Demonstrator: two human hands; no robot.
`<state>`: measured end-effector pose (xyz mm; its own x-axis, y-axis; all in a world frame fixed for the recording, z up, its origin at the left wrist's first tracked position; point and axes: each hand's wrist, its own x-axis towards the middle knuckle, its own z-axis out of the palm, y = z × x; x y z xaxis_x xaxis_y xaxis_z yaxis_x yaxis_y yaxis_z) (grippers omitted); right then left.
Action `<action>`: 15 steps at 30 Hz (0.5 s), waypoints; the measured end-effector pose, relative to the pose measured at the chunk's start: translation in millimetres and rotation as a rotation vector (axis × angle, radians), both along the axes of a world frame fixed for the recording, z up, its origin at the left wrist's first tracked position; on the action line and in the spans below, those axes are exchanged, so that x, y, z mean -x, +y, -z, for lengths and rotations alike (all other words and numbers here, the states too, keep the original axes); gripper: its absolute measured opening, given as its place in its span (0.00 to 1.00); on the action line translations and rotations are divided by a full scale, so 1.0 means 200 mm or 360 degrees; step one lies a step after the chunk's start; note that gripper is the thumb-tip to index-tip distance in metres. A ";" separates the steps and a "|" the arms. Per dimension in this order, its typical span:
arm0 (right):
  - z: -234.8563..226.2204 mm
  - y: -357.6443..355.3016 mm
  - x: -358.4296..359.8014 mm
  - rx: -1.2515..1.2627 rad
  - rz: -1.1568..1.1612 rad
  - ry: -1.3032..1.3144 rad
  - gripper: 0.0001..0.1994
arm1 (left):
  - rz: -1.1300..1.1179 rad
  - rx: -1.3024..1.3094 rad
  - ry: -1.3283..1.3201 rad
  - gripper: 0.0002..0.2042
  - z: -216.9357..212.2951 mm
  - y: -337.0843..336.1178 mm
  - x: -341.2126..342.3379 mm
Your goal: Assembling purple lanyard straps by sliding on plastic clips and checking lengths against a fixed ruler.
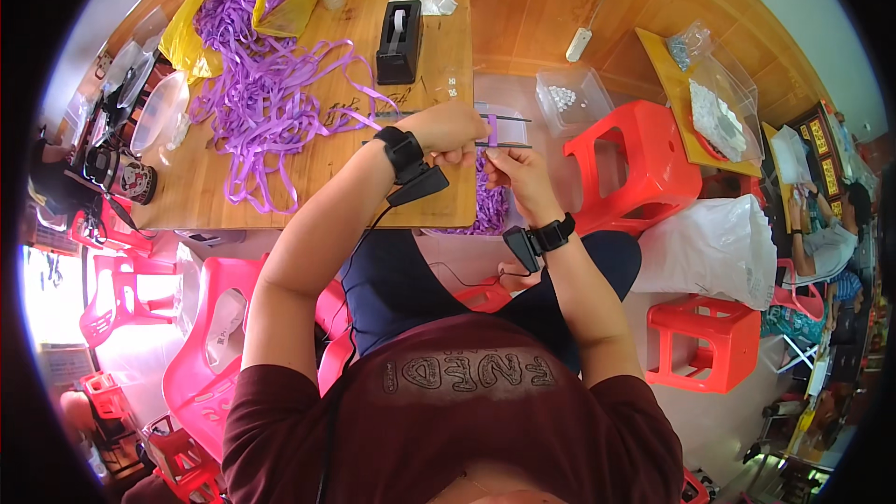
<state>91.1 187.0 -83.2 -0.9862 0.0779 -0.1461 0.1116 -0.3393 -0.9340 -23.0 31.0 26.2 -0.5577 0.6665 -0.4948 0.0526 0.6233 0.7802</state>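
Note:
Two thin dark rods (513, 119) stick out past the table's right edge, with a loop of purple ribbon (493, 129) across them. My left hand (450, 129) is over the rods at that edge, its fingers curled closed; what they hold is hidden. Just right of it, my right hand (525, 175) pinches at the lower end of the ribbon with thumb and fingers. A loose heap of purple ribbon (252, 98) lies on the table to the left, one strand running toward my left hand. Below my hands is a container of purple ribbon pieces (491, 201).
A yellow plastic bag (299, 0) holds more ribbon on the wooden table (420, 210). A black tape dispenser (399, 47) stands at the back. Right are a clear bin with white pieces (571, 101), a red stool (649, 154) and a white sack (705, 247). Other people sit far right.

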 end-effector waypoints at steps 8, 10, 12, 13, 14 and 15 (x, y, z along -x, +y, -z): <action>-0.28 0.06 -0.06 -0.0399 -0.0299 -0.0160 0.11 | 0.0159 -0.0083 -0.0243 0.20 0.07 -0.02 0.02; -0.43 0.06 -0.04 -0.0586 -0.0326 -0.0111 0.11 | 0.0150 -0.0253 -0.0411 0.18 0.08 -0.03 0.02; -0.54 0.05 0.10 -0.0620 -0.0278 0.0055 0.12 | 0.0152 -0.0271 -0.0384 0.17 0.05 -0.04 0.00; -0.61 0.01 0.19 -0.0636 -0.0259 0.0085 0.12 | 0.0154 -0.0283 -0.0346 0.16 0.03 -0.05 0.00; -0.66 -0.04 0.29 -0.0646 -0.0252 0.0122 0.12 | 0.0131 -0.0291 -0.0345 0.16 0.03 -0.07 0.01; -0.68 -0.08 0.40 -0.0643 -0.0285 0.0142 0.11 | 0.0209 -0.0238 -0.0331 0.15 0.04 -0.06 0.02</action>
